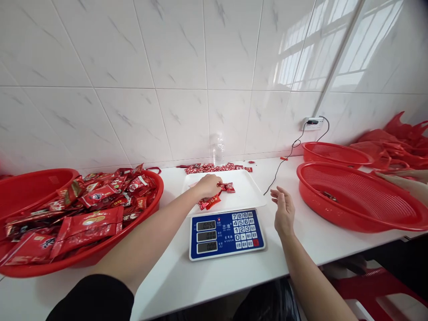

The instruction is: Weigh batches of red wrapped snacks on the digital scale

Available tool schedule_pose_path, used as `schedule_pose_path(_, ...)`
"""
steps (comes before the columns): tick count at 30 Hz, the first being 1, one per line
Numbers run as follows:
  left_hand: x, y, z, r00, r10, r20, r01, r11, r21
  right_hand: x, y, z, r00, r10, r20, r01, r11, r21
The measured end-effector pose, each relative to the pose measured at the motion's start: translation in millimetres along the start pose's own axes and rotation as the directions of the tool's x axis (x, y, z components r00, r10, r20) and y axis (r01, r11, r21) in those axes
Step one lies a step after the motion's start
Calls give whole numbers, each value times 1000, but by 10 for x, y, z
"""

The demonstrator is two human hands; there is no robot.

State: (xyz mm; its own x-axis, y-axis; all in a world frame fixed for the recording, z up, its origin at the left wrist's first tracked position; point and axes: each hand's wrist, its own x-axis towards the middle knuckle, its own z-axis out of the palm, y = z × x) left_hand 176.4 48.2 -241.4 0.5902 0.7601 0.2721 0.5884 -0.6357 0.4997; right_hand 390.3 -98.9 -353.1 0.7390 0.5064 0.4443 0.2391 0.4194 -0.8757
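The blue-and-white electronic scale point(227, 234) sits at the centre of the frame, with its keypad and 3-line display at the near edge; this orientation likely keeps the readings legible to the operator. The top line appears to show 0.055; the 2 lines below show 0.00. The white, shallow rectangular plastic tray point(247, 191) lies behind the panel and carries a few small, shiny red wrapped packets point(214, 202), grouped around the middle, probably so that they stay clear of the rim.

The left hand point(209, 186) is over the tray, palm down, touching the packets. Its fingers are curled and mostly hidden; whether they grip a packet cannot be told. The right hand point(283, 211) is just right of the scale, fingers loosely bent and apart, with nothing visible in them. That position presumably leaves the tray and display unobstructed.

The red oval plastic basket point(161, 185) at the left of the frame holds a heap of mixed red packets point(96, 223), seemingly placed for short reach. The red perforated plastic basket point(307, 196) at the right of the frame contains a small wrapped item point(329, 196). The clear plastic bottle point(219, 151) stands upright near the wall, behind the tray.
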Motion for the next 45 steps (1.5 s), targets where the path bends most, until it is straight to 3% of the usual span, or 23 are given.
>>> schedule_pose_path(8,216,-49,57,997,53,49,-58,993,98,7,-26,5,1000,15,15,-15,1000,-7)
schedule_pose_path(11,149,33,122,975,164,150,-174,983,60,12,-23,3,1000,15,6,-15,1000,-7)
schedule_pose_path(15,1,90,132,940,216,263,-226,974,11,12,-16,0,1000,21,11,-21,1000,-7)
schedule_pose_path(19,-83,53,-23,928,268,260,-256,963,-80,7,-24,-4,999,29,20,-29,1000,7)
schedule_pose_path(22,-76,-43,-138,954,245,171,-245,969,-21,1,-37,-4,999,33,31,-34,999,12)
schedule_pose_path(26,-56,-196,-136,994,90,60,-93,995,41,-7,-39,-2,999,38,26,-38,999,11)
schedule_pose_path(29,-95,-242,-57,993,-30,112,21,997,73,-12,-28,1,999,43,19,-43,999,19)
schedule_pose_path(33,-187,-190,-5,983,26,180,-50,990,129,-24,-20,8,999,46,29,-47,999,25)
schedule_pose_path(38,-208,-135,-87,975,54,215,-88,985,150,-32,-14,11,999,42,27,-43,999,24)
schedule_pose_path(45,-185,-296,-195,981,122,149,-137,986,94,-38,-13,7,999,45,26,-45,999,23)
